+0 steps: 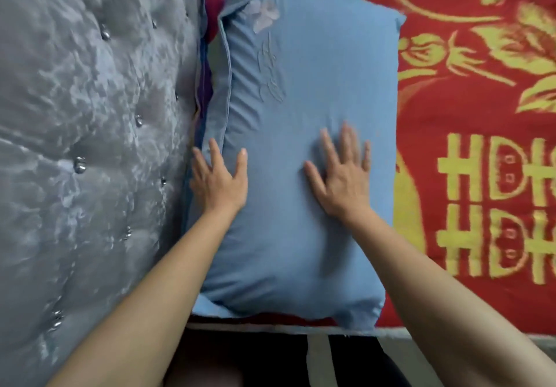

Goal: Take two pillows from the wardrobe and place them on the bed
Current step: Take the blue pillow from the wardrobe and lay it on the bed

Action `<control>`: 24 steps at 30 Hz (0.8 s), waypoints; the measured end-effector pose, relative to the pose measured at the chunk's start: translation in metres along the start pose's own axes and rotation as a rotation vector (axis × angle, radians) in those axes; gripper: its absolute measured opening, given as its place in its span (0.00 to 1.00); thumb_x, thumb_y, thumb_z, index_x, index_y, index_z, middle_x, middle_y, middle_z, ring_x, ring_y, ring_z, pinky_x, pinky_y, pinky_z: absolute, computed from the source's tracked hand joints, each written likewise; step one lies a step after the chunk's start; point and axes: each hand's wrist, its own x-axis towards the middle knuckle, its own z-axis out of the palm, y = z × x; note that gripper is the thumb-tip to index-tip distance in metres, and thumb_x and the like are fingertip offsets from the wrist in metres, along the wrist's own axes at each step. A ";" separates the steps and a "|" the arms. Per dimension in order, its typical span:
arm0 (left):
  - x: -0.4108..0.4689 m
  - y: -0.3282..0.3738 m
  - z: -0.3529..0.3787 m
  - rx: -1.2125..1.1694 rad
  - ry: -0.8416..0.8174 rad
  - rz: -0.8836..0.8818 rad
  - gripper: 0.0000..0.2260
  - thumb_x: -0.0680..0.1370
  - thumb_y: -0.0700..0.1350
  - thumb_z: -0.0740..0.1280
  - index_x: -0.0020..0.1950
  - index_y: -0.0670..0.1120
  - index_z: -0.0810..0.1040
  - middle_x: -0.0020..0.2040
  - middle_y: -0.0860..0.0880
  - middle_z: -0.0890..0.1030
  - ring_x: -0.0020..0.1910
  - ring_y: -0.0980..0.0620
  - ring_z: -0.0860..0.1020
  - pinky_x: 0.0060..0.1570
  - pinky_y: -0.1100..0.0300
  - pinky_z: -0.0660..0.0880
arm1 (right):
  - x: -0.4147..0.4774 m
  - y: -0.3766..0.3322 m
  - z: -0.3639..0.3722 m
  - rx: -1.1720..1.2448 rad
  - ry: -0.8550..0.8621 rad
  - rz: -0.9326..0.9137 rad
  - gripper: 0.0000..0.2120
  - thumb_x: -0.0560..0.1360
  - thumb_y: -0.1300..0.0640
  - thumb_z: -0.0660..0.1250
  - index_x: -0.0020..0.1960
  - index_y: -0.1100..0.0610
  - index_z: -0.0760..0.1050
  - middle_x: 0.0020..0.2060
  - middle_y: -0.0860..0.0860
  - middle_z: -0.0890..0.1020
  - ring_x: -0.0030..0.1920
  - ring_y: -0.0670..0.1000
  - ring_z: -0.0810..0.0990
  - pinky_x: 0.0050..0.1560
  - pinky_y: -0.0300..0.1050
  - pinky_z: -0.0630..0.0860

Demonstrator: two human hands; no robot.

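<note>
A blue pillow [294, 92] with faint embroidery lies on the bed, over a red and yellow patterned bedspread [469, 110]. Its long left side runs along the grey tufted headboard [90, 116]. My left hand [218, 177] rests flat on the pillow's left edge, fingers spread, next to the headboard. My right hand [340, 176] presses flat on the pillow's middle, fingers apart, and looks slightly blurred. Neither hand grips the fabric. I see only one pillow. A second blue fabric edge [216, 110] shows under the pillow's left side.
The headboard fills the left of the view, studded with shiny buttons. Purple fabric [215, 16] peeks out between headboard and pillow at the top. The bed's near edge [421, 337] runs along the bottom, with dark clothing below it.
</note>
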 end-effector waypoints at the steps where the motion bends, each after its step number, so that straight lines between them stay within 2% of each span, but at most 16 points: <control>1: 0.002 0.000 0.012 0.003 0.041 0.026 0.35 0.78 0.66 0.58 0.80 0.53 0.52 0.80 0.40 0.51 0.79 0.39 0.53 0.75 0.40 0.53 | 0.000 0.008 0.005 0.036 0.028 0.177 0.38 0.76 0.32 0.55 0.80 0.50 0.54 0.80 0.62 0.51 0.80 0.61 0.50 0.77 0.63 0.43; 3: 0.001 -0.002 0.038 0.047 0.093 0.047 0.36 0.76 0.69 0.58 0.79 0.56 0.53 0.80 0.41 0.52 0.78 0.40 0.56 0.74 0.40 0.56 | -0.001 0.026 0.014 0.111 0.040 0.506 0.46 0.71 0.25 0.53 0.81 0.49 0.48 0.80 0.62 0.47 0.79 0.63 0.48 0.77 0.65 0.44; 4: 0.000 -0.005 0.051 0.092 0.124 0.055 0.35 0.76 0.69 0.58 0.79 0.57 0.54 0.80 0.42 0.54 0.77 0.41 0.58 0.73 0.41 0.58 | -0.002 0.033 0.018 0.158 0.046 0.615 0.49 0.69 0.23 0.54 0.81 0.47 0.47 0.80 0.62 0.46 0.79 0.63 0.49 0.77 0.65 0.46; 6: 0.001 -0.012 0.070 0.190 0.210 0.089 0.32 0.77 0.69 0.56 0.78 0.56 0.59 0.79 0.43 0.59 0.76 0.43 0.62 0.71 0.45 0.62 | -0.004 0.038 0.027 0.230 0.054 0.697 0.50 0.67 0.21 0.56 0.80 0.43 0.46 0.80 0.61 0.49 0.79 0.62 0.53 0.77 0.63 0.51; 9: 0.012 -0.011 0.076 0.230 0.300 0.157 0.25 0.80 0.63 0.54 0.74 0.55 0.68 0.76 0.43 0.67 0.73 0.44 0.68 0.69 0.48 0.67 | 0.001 0.034 0.034 0.194 0.089 0.656 0.42 0.72 0.25 0.57 0.80 0.43 0.51 0.79 0.60 0.58 0.76 0.61 0.60 0.74 0.59 0.58; 13: 0.008 0.002 0.057 0.060 0.324 0.247 0.20 0.83 0.53 0.57 0.67 0.43 0.77 0.68 0.40 0.76 0.66 0.40 0.75 0.62 0.49 0.72 | 0.005 0.027 0.017 0.185 0.172 0.556 0.23 0.82 0.42 0.56 0.76 0.45 0.65 0.77 0.55 0.66 0.72 0.57 0.68 0.70 0.52 0.64; 15: 0.000 0.013 0.041 -0.040 0.388 0.232 0.17 0.83 0.51 0.60 0.56 0.39 0.81 0.57 0.36 0.83 0.54 0.36 0.80 0.50 0.49 0.72 | 0.003 0.020 0.001 0.312 0.283 0.513 0.19 0.83 0.48 0.58 0.73 0.50 0.71 0.73 0.53 0.71 0.70 0.55 0.73 0.69 0.49 0.66; 17: -0.006 0.024 0.023 -0.066 0.474 0.227 0.18 0.82 0.50 0.60 0.45 0.38 0.80 0.44 0.34 0.83 0.43 0.32 0.79 0.38 0.47 0.68 | 0.005 0.010 -0.017 0.450 0.411 0.507 0.18 0.83 0.52 0.60 0.70 0.55 0.74 0.70 0.52 0.76 0.69 0.53 0.75 0.70 0.45 0.67; 18: -0.006 0.029 0.014 -0.067 0.506 0.236 0.18 0.82 0.51 0.60 0.44 0.38 0.79 0.43 0.33 0.83 0.41 0.31 0.79 0.36 0.47 0.67 | 0.009 0.004 -0.026 0.493 0.457 0.508 0.18 0.83 0.53 0.60 0.70 0.56 0.75 0.68 0.51 0.77 0.69 0.52 0.75 0.70 0.44 0.67; 22: 0.016 0.039 -0.013 -0.067 0.587 0.242 0.20 0.82 0.55 0.56 0.49 0.41 0.80 0.47 0.35 0.83 0.45 0.31 0.78 0.39 0.47 0.71 | 0.035 -0.014 -0.047 0.542 0.540 0.487 0.18 0.82 0.49 0.58 0.69 0.53 0.76 0.68 0.47 0.78 0.69 0.51 0.75 0.71 0.46 0.67; 24: 0.033 0.034 -0.016 -0.055 0.538 0.242 0.21 0.83 0.56 0.54 0.53 0.42 0.79 0.52 0.36 0.83 0.50 0.32 0.78 0.44 0.46 0.72 | 0.051 -0.016 -0.042 0.488 0.469 0.437 0.19 0.83 0.47 0.57 0.70 0.50 0.74 0.70 0.46 0.76 0.71 0.52 0.72 0.71 0.52 0.67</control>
